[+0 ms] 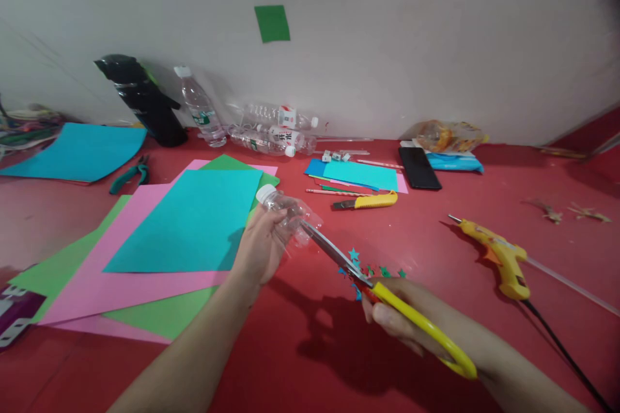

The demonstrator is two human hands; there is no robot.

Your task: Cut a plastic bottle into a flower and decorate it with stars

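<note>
My left hand (264, 239) grips the clear top piece of a cut plastic bottle (296, 214), tilted with its white cap (266, 194) toward the upper left. In my right hand (402, 316) is a pair of scissors (416, 322) with yellow handles, its blades reaching up and left to the bottle piece. The blade tips touch or overlap the clear plastic; I cannot tell whether they are inside it. Small blue and green paper stars (354, 257) lie on the red table (290, 361) behind the scissors.
Coloured paper sheets (188, 226) lie at left, with pliers (130, 175) beyond. Bottles (271, 132) and a black flask (145, 103) line the wall. A yellow utility knife (365, 202) and a phone (420, 168) lie behind; a corded glue gun (494, 251) is at right.
</note>
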